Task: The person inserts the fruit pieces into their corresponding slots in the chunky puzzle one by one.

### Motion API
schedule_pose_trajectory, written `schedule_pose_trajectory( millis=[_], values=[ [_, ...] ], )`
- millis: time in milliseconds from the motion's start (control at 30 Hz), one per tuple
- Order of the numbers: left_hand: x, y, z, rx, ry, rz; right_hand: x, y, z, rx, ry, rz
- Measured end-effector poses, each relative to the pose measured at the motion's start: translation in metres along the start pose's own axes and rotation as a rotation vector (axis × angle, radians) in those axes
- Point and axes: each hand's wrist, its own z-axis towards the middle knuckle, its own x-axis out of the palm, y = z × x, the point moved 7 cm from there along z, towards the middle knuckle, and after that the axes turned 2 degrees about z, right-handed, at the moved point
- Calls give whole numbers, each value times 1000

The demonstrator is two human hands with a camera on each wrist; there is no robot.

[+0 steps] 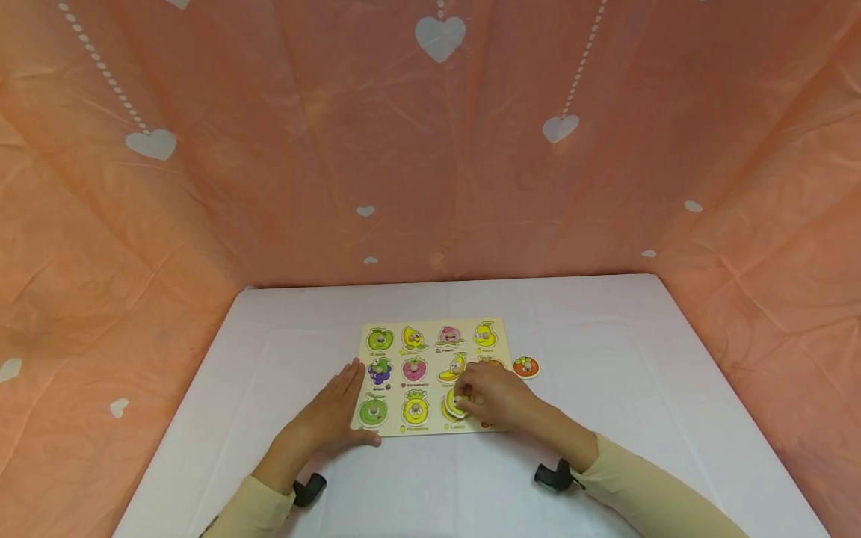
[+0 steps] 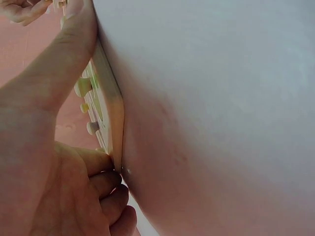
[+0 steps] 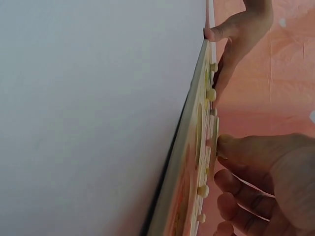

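A wooden fruit-knob puzzle board (image 1: 395, 411) lies on the white table. My left hand (image 1: 331, 407) rests along its left side, fingers extended up that edge and thumb along the front edge. My right hand (image 1: 496, 392) pinches the knob of a yellow lemon puzzle piece (image 1: 455, 402), just over the lemon spot in the front row. In the right wrist view that lemon piece (image 3: 215, 147) stands proud of the board and slightly tilted. The hand hides much of the board's right end.
A round orange-red puzzle piece (image 1: 526, 367) with a green leaf lies just off the board's right edge. Other pieces, such as the strawberry (image 1: 414, 369) and pineapple (image 1: 415, 409), sit in the board. An orange cloth (image 1: 430, 164) with hearts surrounds the table (image 1: 605, 336).
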Motion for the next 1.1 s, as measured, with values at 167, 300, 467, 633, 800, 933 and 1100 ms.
schedule_pose_trajectory(
  millis=[167, 300, 467, 633, 800, 933, 1100],
  values=[
    [0, 0, 0, 1, 1, -1, 3, 2, 1, -4, 9, -14],
    [0, 0, 0, 0, 3, -2, 6, 5, 2, -12, 17, -11],
    [-1, -1, 0, 4, 1, 5, 9, 6, 4, 1, 34, -12],
    [-1, -1, 0, 2, -3, 4, 11, 7, 5, 12, 37, -20],
    [-1, -1, 0, 2, -1, 6, 12, 6, 5, 20, 41, -13],
    [-1, -1, 0, 4, -3, 7, 13, 6, 5, 16, 44, -15],
    [-1, -1, 0, 4, 0, 13, 13, 6, 5, 13, 44, -23]
  ],
)
